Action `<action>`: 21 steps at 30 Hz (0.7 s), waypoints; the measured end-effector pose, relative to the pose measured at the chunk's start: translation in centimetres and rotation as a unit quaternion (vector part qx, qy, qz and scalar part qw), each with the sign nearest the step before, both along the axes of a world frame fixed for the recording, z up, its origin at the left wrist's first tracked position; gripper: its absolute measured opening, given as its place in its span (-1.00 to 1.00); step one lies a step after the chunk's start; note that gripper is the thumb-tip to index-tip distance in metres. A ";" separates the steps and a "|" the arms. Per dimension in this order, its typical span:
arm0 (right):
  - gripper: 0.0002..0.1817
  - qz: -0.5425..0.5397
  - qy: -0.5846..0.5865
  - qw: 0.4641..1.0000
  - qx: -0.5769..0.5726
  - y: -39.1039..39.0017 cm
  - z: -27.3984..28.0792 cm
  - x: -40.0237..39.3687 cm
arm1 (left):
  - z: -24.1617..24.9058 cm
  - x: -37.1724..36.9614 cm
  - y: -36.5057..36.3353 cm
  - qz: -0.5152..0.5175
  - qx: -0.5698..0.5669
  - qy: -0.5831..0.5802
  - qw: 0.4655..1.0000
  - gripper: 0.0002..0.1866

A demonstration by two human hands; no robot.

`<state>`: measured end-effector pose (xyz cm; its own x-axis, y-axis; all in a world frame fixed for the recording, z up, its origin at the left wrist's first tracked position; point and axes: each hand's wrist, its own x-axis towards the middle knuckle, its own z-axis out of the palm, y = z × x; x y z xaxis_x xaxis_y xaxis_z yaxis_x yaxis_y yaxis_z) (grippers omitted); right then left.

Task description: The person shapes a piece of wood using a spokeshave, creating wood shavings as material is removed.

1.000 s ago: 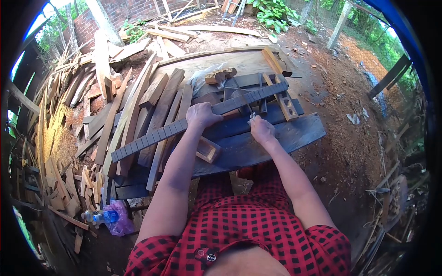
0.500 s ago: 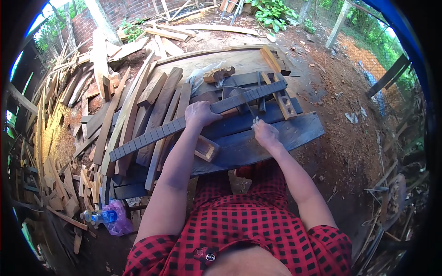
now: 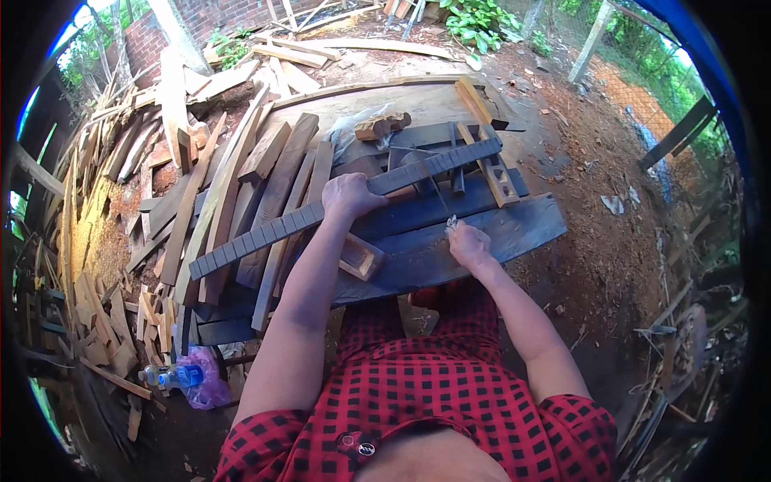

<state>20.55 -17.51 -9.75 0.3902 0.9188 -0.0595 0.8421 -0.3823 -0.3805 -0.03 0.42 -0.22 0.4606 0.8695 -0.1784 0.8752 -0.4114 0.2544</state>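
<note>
Fingers of your left hand (image 3: 345,195) wrap the wooden strip (image 3: 265,239), slanted over stacked timber; those of your right hand (image 3: 470,245) pinch a thin tool (image 3: 441,197). Cross-lines span much of the strip; what remains is unclear. Nearby lies a hollowed block (image 3: 359,259); bottles (image 3: 189,375) touch a pink bag (image 3: 207,391), contents indistinct.

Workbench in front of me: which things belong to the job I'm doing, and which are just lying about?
Likely in the job:
- grooved wooden strip, gripped by your left hand
- thin tool in your right hand
- dark bench beneath

Apparently lying about:
- plastic bottles
- pink bag
- leafy plant
- hollowed block, untouched
</note>
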 end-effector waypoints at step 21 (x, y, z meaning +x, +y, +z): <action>-0.71 -0.001 0.010 0.998 0.059 5.1 1.9 -0.7 | 0.0 0.0 -0.2 0.002 0.008 -0.007 1.000 -0.34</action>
